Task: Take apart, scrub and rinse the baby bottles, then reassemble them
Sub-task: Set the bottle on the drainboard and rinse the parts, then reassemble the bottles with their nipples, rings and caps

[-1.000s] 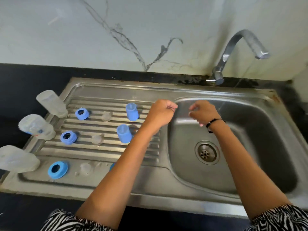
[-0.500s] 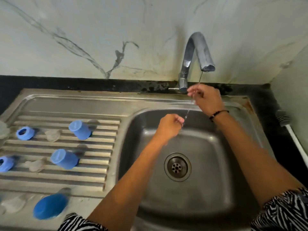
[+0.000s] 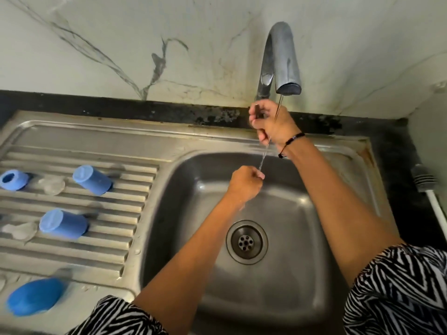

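Your right hand (image 3: 274, 124) is up at the tap (image 3: 280, 59), just under the spout, fingers curled in toward the palm; whether they grip the tap lever or pinch something small you cannot tell, the knuckles hide it. A thin stream of water (image 3: 262, 158) runs down past that hand onto your left hand (image 3: 245, 182), which sits lower over the sink basin (image 3: 302, 274), fingers curled into a fist with the fingertips pressed together at the stream; too small to tell if anything is pinched there. The drain (image 3: 246, 241) is below the left hand, near the basin middle. Bottle parts are all on the ribbed draining board (image 3: 135, 146) to your left, well apart from both hands: two blue caps (image 3: 92, 180) (image 3: 63, 223) lying tilted on the ribs, a third blue cap (image 3: 35, 296) blurred at the near edge, a blue ring (image 3: 13, 180) at the far left edge, and two clear teats (image 3: 52, 184) (image 3: 19, 230), each just beside a cap. The bottle bodies are out of frame. A brush (image 3: 425, 182) with a white handle lies on the dark counter at the right, beside the sink rim. Black bracelet (image 3: 289, 143) on your right wrist, zebra-print sleeves (image 3: 399, 293) at the bottom.
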`<state>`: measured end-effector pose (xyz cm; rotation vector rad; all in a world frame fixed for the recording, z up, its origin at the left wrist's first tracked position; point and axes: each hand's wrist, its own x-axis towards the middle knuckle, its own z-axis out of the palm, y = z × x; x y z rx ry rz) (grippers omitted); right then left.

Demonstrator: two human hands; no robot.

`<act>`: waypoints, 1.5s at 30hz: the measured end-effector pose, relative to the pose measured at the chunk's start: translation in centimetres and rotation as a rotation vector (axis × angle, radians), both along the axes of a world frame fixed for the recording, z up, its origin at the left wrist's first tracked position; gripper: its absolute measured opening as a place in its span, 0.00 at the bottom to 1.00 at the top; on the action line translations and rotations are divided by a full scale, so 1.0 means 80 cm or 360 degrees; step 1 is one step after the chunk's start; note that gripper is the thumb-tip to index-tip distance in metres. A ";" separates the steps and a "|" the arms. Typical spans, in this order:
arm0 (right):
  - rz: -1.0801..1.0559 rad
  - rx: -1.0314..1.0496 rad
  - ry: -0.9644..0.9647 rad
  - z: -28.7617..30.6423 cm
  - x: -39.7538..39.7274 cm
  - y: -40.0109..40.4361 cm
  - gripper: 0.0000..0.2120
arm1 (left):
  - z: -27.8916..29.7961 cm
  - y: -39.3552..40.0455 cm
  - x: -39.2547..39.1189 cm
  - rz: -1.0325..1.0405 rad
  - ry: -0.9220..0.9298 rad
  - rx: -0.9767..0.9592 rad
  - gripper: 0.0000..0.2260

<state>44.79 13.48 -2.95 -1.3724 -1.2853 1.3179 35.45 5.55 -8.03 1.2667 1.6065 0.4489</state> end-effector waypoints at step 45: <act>0.0342 0.0649 -0.1153 0.042 -0.611 -0.430 0.14 | 0.128 -0.374 -0.631 -0.0214 0.0568 0.0971 0.18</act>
